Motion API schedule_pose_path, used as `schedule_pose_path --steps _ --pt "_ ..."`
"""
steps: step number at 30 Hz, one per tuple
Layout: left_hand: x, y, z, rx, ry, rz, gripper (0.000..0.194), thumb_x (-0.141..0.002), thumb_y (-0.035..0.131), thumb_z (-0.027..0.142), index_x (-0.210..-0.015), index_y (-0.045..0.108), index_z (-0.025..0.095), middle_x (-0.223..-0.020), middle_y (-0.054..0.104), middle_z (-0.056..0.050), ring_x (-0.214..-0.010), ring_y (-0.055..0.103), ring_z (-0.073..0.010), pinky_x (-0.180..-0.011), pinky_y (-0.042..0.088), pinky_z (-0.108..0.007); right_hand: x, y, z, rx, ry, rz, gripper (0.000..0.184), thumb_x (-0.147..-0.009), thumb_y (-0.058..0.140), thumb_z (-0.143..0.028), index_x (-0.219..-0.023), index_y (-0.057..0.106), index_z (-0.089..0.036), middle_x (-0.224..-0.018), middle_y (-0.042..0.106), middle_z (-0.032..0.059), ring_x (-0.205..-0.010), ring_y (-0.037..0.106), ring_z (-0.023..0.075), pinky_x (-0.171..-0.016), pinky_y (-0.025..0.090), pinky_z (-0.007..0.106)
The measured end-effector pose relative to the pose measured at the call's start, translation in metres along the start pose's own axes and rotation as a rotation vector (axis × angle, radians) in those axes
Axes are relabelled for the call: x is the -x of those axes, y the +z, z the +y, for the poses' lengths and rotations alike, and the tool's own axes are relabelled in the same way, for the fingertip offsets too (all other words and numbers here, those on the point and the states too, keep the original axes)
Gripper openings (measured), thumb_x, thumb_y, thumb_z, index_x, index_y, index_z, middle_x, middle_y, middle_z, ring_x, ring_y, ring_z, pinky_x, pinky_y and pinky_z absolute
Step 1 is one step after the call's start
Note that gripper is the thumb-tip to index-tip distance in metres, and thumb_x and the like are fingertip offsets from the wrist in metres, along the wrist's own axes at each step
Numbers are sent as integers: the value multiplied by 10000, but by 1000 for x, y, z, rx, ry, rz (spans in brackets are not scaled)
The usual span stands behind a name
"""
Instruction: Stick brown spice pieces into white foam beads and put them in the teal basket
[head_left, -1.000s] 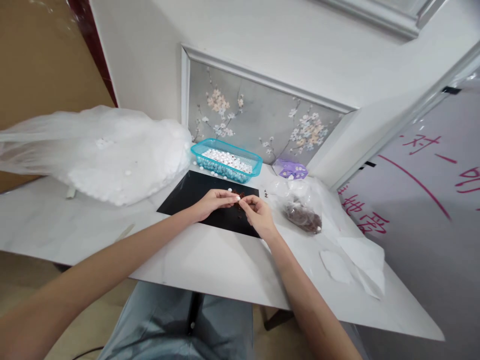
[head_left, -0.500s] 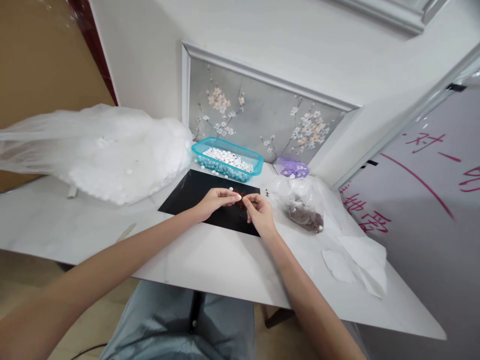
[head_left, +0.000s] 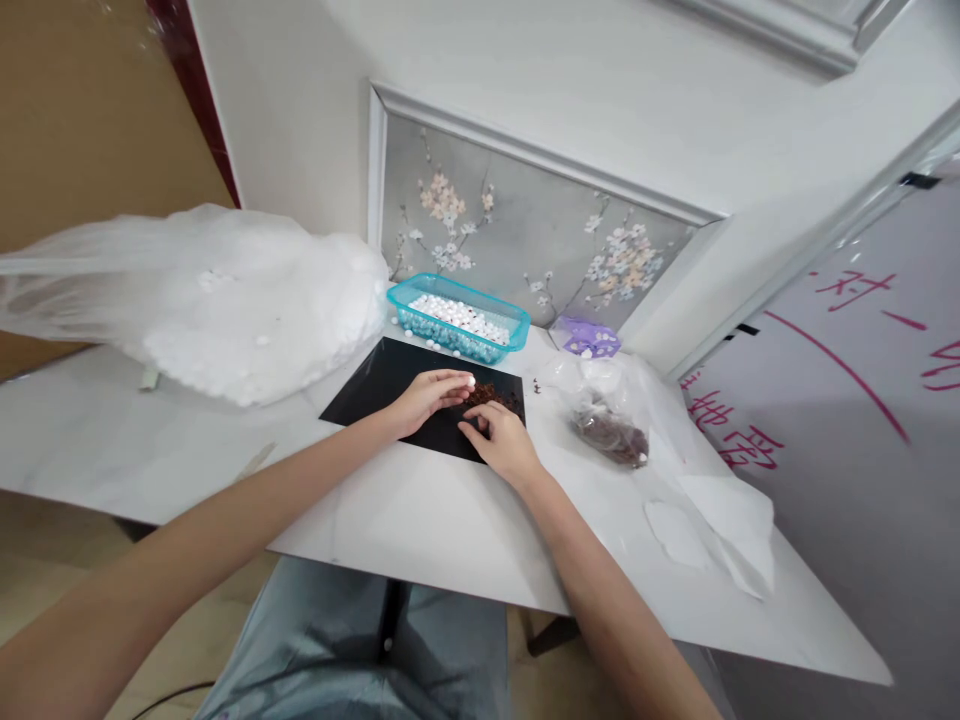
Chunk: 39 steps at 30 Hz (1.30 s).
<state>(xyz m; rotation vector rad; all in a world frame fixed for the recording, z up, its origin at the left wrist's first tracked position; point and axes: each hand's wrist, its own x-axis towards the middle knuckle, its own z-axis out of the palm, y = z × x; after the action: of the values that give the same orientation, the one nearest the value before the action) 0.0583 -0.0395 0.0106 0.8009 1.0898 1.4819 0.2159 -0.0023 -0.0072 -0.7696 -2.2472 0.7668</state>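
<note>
My left hand (head_left: 429,400) is closed in a pinch on a small white foam ball (head_left: 471,382), which shows at the fingertips. My right hand (head_left: 507,440) is just to its right and nearer to me, thumb and fingers apart, with nothing visible between them. Small dark reddish-brown bits (head_left: 487,394) lie in a loose pile beyond the right fingers. Both hands are over a black mat (head_left: 371,385) on the white table (head_left: 420,510). Behind the mat, a turquoise plastic basket (head_left: 517,335) holds many white balls, some with dark red specks.
A big clear bag of white balls (head_left: 262,310) fills the table's left side. To the right are a plastic bag of brown bits (head_left: 607,435), a purple packet (head_left: 589,337) and white paper (head_left: 731,530). A framed flower picture (head_left: 525,220) stands behind, a whiteboard (head_left: 847,400) at right.
My right hand has drawn away from the white ball, down towards me, and its fingers have parted. The left hand still holds the ball, now slightly farther from me.
</note>
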Motion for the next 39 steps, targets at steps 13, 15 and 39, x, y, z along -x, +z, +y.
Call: schedule_pose_path --steps 13,15,39 --pt "-2 0 3 29 -55 -24 197 -627 719 203 -811 711 135 -720 686 -29 -685 612 -95 -706 477 -208 -1 1 -2 -125 32 109 106 -761 540 -274 -732 592 -187 -675 526 -25 -477 420 71 -479 378 212" --pt "-3 -1 2 16 -57 -36 221 -612 733 205 -820 712 135 -732 689 -34 -689 615 -101 -713 479 -217 -1 1 -3 -205 81 140 154 -785 509 -327 -760 560 -183 -681 569 -23 -421 430 60 -414 372 203" --pt "39 4 4 115 -229 4 149 -649 750 272 -698 678 152 -732 672 7 -634 568 -38 -663 455 -139 -1 6 -4 -118 -97 525 130 -829 520 -208 -954 485 -214 -855 636 11 -478 500 61 -473 434 217"
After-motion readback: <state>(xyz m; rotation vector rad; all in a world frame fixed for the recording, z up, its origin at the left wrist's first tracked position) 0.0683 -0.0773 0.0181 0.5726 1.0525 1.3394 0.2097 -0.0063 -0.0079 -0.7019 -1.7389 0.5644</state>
